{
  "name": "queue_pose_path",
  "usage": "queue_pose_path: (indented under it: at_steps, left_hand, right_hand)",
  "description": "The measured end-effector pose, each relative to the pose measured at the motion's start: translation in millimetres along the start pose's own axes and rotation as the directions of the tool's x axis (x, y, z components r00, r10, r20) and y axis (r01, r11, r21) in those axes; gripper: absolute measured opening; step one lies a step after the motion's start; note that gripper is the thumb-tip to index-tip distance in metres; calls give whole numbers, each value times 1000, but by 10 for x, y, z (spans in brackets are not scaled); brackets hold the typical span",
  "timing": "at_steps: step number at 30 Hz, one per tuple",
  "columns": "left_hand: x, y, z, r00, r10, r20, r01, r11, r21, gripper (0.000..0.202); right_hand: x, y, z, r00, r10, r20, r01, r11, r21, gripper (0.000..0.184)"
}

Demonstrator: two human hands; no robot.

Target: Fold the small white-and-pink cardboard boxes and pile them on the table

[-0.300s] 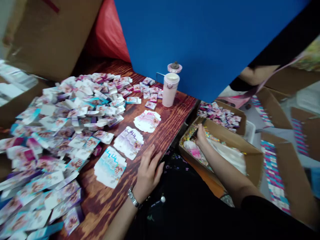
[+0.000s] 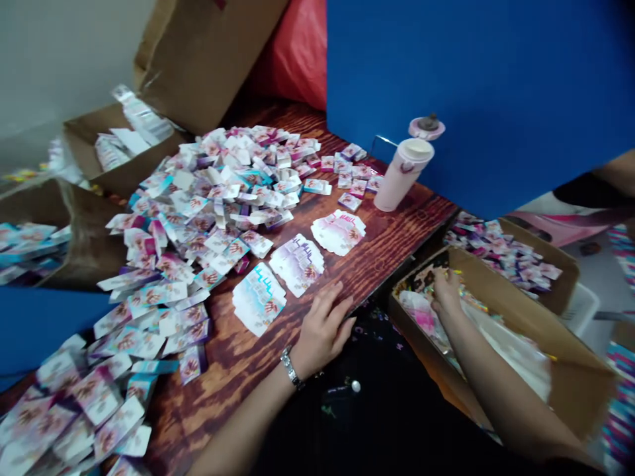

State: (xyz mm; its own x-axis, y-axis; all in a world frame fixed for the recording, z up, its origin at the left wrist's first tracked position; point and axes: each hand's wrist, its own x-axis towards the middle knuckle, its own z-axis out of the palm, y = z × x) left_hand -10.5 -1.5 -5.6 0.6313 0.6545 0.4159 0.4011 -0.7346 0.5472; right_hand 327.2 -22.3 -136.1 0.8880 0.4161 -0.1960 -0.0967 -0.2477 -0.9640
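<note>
My left hand (image 2: 322, 328) lies with spread fingers on the wooden table (image 2: 208, 390), near its edge and just below a stack of printed cards (image 2: 258, 299). Two more fanned stacks (image 2: 297, 264) sit farther up the table, and a large heap of loose cards (image 2: 208, 205) fills its left side. A silver bracelet watch (image 2: 291, 367) circles my left wrist. My right hand (image 2: 445, 293) reaches into a cardboard box (image 2: 560, 370) among glittery, colourful small pieces and white plastic. Whether its fingers hold anything is hidden.
A pale pink bottle (image 2: 401, 177) stands at the table's far edge, its lid (image 2: 426, 127) open, beside a blue board (image 2: 471, 79). Another box of cards (image 2: 546, 294) sits right, cardboard boxes of cards (image 2: 89, 244) lie left, and a co-worker's arm (image 2: 615, 172) shows far right.
The whole scene has shifted right in view, bringing more boxes into sight at the left. My left hand stays at the table edge, and my right hand stays inside the box.
</note>
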Motion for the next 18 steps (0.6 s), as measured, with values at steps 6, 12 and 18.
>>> queue_pose_path:
  at_steps: [6, 12, 18]
  left_hand:
    - [-17, -46, 19, 1000, -3, -10, 4, 1000, 13, 36]
    - [-45, -76, -9, 1000, -30, -6, 31, 984, 173, 35]
    - [-198, -266, -154, 981, -192, -31, 184, 864, 470, 34]
  right_hand:
    - [-440, -821, 144, 831, -421, 365, 441, 897, 29, 47]
    - [-1121, -1504, 893, 95, -569, 817, 845, 481, 236, 27]
    - [-1323, -1379, 1537, -287, -317, 904, 952, 6, 305, 31]
